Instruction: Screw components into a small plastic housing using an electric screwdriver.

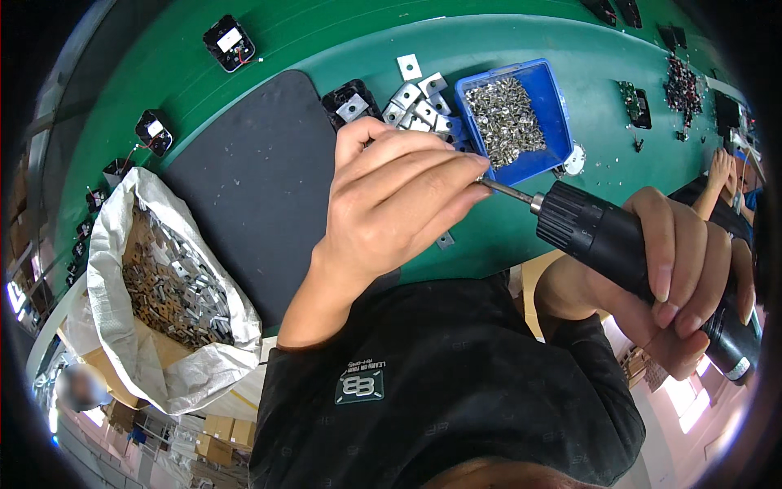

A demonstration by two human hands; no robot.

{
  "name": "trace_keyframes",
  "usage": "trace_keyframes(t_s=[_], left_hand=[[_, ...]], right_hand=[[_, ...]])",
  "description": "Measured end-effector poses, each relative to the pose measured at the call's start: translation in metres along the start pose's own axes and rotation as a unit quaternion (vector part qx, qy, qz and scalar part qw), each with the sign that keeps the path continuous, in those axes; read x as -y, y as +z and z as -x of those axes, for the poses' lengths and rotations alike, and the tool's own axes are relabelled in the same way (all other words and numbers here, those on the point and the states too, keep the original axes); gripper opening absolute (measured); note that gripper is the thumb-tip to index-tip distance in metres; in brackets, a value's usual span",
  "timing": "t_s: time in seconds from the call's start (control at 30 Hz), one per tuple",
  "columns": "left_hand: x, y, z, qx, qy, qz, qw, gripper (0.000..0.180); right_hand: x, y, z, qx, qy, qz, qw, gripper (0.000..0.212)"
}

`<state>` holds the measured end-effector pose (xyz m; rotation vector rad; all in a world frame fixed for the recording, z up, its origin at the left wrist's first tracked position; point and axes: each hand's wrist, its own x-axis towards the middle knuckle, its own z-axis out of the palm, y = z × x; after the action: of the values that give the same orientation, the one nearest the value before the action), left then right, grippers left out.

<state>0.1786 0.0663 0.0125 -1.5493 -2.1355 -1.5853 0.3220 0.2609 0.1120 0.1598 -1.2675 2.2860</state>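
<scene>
My right hand [692,269] is wrapped round a black electric screwdriver [590,224], which points left. Its thin metal bit [509,191] reaches the fingertips of my left hand [399,187]. The left fingers are pinched together at the bit's tip; whatever small piece they hold is mostly hidden. Just beyond that hand lies a pile of square metal plates [407,96] with holes. Beside the pile a blue bin [562,122] holds many small silver screws [507,122]. A black plastic housing [350,102] with a metal plate in it sits partly behind my left hand.
A dark mat [252,179] covers part of the green table. At left stands a white woven sack [114,277] of small metal parts. Black housings with wires [230,42] line the far side. At right are a heap of small parts [683,90] and another person's hands [718,175].
</scene>
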Motion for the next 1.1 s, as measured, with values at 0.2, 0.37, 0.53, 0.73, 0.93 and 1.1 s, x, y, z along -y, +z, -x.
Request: trace_keyframes(t_s=[0.2,0.37,0.53,0.73,0.93,1.1], left_hand=[[0.001,0.001,0.0,-0.005,0.001,0.016,1.0,0.026],[0.003,0.0,-0.001,-0.002,-0.001,0.029,1.0,0.026],[0.002,-0.001,-0.002,0.008,-0.004,0.037,0.999,0.026],[0.007,-0.022,0.001,0.049,-0.043,-0.013,0.998,0.056],[0.046,-0.047,0.029,0.126,-0.182,-0.195,0.955,0.11],[0.068,-0.034,0.042,0.104,-0.182,-0.184,0.96,0.097]], right_hand=[[-0.005,0.002,0.0,0.008,-0.001,0.0,1.0,0.039],[-0.012,0.003,0.001,0.006,-0.013,-0.035,0.999,0.039],[-0.051,0.036,-0.013,-0.075,-0.165,-0.238,0.954,0.039],[-0.045,0.024,0.002,-0.121,-0.167,-0.104,0.973,0.038],[-0.05,0.027,-0.008,-0.074,-0.127,-0.06,0.987,0.037],[-0.054,0.034,-0.009,-0.109,-0.131,-0.048,0.984,0.038]])
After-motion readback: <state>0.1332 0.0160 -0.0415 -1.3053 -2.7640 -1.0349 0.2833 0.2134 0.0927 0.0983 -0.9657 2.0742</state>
